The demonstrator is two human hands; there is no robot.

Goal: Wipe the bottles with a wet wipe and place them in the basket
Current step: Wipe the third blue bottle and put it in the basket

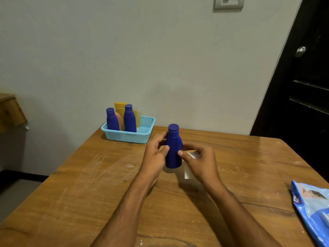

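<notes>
A dark blue plastic bottle with a round cap (173,148) is being held upright above the worn wooden table (89,184), gripped by the left hand (155,155) and the right hand (201,162). A white wet wipe (189,167) is also being held under the right fingers. Two blue bottles are being kept in the light blue perforated plastic basket (129,136), well apart.

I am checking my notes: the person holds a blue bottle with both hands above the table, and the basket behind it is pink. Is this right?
Not quite. In the head view the basket is light blue, not pink. The rest holds: the left hand and right hand hold the blue bottle above the table.
</notes>
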